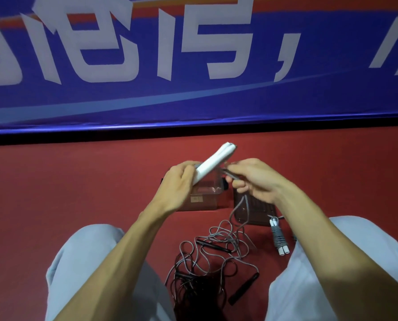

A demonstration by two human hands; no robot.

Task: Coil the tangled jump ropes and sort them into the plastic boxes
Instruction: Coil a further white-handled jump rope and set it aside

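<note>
Rope (pixel 241 206), grey, hangs from the right hand (pixel 253 178), whose fingertips pinch it just beside the white handles (pixel 213 163). The left hand (pixel 181 181) grips both handles side by side, fingers curled round their lower ends, tops tilted up and away. Below the left fingers stands a clear box (pixel 207 199); a second box (pixel 257 213) lies below the right fingers. Nearer the person lie a tangle (pixel 213 247) and, right of it, a coiled rope (pixel 278 236).
</note>
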